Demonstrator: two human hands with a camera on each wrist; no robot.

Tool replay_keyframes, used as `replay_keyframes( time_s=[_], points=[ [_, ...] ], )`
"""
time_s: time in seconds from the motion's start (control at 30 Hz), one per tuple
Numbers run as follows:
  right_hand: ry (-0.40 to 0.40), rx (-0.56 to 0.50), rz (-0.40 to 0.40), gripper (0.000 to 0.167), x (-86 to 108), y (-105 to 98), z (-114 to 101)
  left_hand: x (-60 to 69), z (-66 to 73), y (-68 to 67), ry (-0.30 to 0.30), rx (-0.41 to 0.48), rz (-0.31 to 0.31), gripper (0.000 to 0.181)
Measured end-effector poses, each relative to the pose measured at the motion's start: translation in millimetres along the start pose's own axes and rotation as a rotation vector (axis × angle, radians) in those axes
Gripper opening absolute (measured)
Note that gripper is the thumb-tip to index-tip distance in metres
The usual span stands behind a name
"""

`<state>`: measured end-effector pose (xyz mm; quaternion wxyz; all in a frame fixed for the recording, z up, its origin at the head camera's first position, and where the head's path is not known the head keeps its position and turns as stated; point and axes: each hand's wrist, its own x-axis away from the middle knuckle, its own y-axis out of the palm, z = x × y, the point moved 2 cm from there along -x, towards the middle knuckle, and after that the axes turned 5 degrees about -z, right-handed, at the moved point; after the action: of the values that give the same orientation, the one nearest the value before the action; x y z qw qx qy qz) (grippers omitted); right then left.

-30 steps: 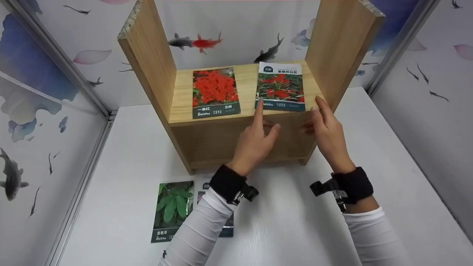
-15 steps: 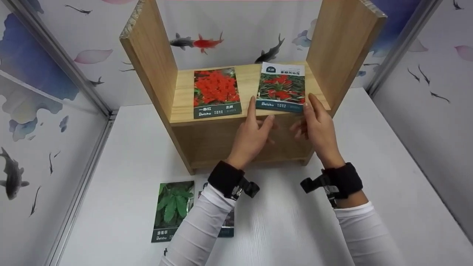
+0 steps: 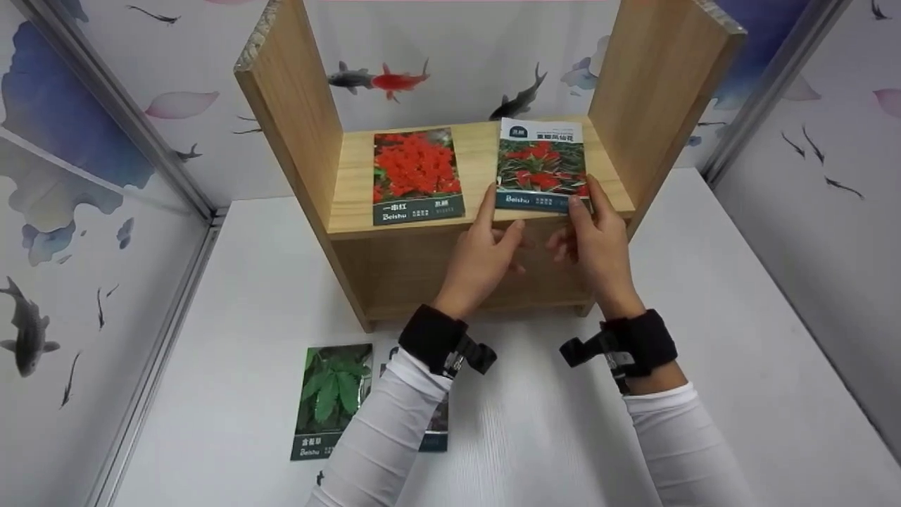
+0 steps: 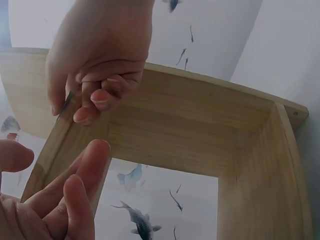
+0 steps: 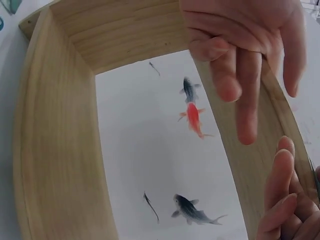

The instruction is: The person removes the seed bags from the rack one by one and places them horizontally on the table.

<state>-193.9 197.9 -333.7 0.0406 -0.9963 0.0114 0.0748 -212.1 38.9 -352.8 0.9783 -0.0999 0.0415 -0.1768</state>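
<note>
A seed packet [image 3: 540, 158] with red flowers and a white top band lies on the right part of the wooden shelf board [image 3: 482, 165]. My left hand [image 3: 475, 264] reaches up to its lower left corner with a straight index finger. At the lower right corner, my right hand [image 3: 598, 257] touches the packet with index finger and thumb. The remaining fingers of both hands sit in front of the board's edge. Both wrist views look into the lower compartment: my left hand [image 4: 60, 200] is low, my right hand [image 5: 285, 200] at bottom right. Another red-flowered packet [image 3: 417, 169] lies to the left.
Tall wooden side panels [image 3: 292, 98] flank the board. On the white table [image 3: 521, 436] in front lie a green-leaf packet [image 3: 331, 394] and another packet [image 3: 438, 422], partly hidden by the left sleeve. Fish-patterned walls surround the table.
My right hand has moved left along the packet's right side to its lower corner. The left index finger has drawn back from the packet's face to its left edge. The packet has shifted slightly.
</note>
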Motion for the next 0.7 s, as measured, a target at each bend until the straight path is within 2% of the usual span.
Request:
replay_keyframes(
  time_s=[0.13, 0.27, 0.7],
  points=[
    [0.017, -0.113, -0.023, 0.058, 0.3, -2.6, 0.7, -0.1, 0.7, -0.6, 0.009, -0.01, 0.01, 0.067],
    [0.036, -0.16, -0.029, 0.057, 1.2, -3.6, -0.7, 1.9, 1.5, -0.7, 0.017, -0.025, 0.023, 0.067],
    [0.031, -0.164, -0.007, 0.059, 7.3, -1.7, -1.1, 13.0, 2.8, 2.4, 0.039, -0.064, 0.014, 0.068]
  ],
)
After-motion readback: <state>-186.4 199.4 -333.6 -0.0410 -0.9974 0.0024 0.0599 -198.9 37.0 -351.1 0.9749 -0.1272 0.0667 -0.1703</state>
